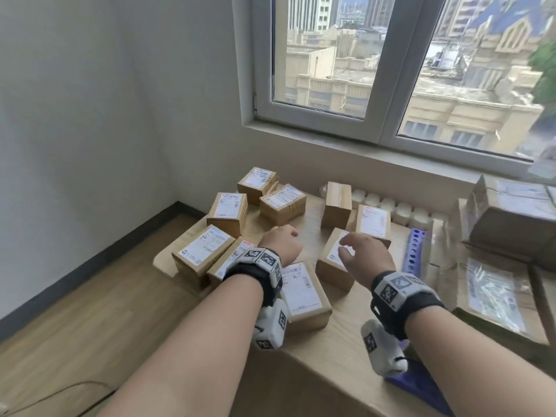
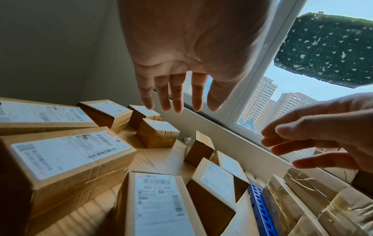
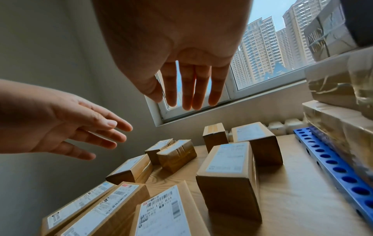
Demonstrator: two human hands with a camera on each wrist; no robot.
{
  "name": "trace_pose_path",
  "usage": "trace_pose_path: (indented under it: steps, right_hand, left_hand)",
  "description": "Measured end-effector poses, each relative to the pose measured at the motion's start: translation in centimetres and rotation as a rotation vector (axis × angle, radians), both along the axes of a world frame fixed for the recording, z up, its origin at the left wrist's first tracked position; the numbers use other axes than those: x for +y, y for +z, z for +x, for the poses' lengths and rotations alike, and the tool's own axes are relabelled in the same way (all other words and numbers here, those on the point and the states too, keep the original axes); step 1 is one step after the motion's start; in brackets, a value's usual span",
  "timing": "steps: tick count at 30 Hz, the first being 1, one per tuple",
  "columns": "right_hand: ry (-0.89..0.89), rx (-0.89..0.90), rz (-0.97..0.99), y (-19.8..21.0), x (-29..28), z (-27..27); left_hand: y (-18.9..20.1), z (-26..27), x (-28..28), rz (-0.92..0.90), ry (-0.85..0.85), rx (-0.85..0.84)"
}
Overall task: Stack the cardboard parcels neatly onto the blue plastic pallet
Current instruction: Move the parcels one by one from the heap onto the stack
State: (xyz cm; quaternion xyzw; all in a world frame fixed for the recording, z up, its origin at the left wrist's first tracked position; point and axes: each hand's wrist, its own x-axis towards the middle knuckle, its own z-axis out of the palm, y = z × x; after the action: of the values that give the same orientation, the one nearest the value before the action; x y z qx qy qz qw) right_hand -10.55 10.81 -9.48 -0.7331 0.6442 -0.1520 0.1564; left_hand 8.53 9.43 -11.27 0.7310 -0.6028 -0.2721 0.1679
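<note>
Left hand: the left hand (image 1: 281,245) hangs in the air with fingers straight and slack, grasping nothing, above the gap between the small parcels.
Right hand: the right hand (image 1: 365,257) hovers released, fingers spread, holding nothing, directly over one small brown cardboard parcel with a white shipping label (image 1: 337,260).
Parcel under the right hand: it lies on the pale wood-grain tabletop (image 1: 340,320), label up, apart from the fingertips; no contact shows in the right wrist view (image 3: 230,172).
Small labelled cardboard parcels on the table: nine counted, scattered at varied angles; eight show a white label on top, and one plain taped brown box (image 1: 337,209) stands upright near the wall.
Blue perforated plastic pallet: one (image 1: 415,251), on the right of the table, just beside the parcel under the right hand.
Large tape-wrapped cardboard parcels: stacked on the pallet (image 1: 508,224); the count cannot be told.
White plastic bottles: a row (image 1: 391,206) along the wall below the window (image 1: 391,70); their number is unclear.
</note>
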Motion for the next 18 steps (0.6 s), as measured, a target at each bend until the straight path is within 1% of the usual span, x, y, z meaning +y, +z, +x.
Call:
trace_pose_path:
  steps: [7,12,18]
  right_hand:
    - [-0.025,0.044,0.139,-2.8,-0.4,1.7]
    - [-0.039,0.035,0.219,-5.2,-2.1,2.9]
    - [-0.067,0.022,0.353,-8.6,-4.7,4.3]
  left_hand:
    - [-4.0,2.0,-0.3,0.134,0.024,0.077]
    - [-6.7,3.0,-1.5,0.225,0.072,0.098]
    - [-9.6,3.1,-3.7,0.397,0.123,0.157]
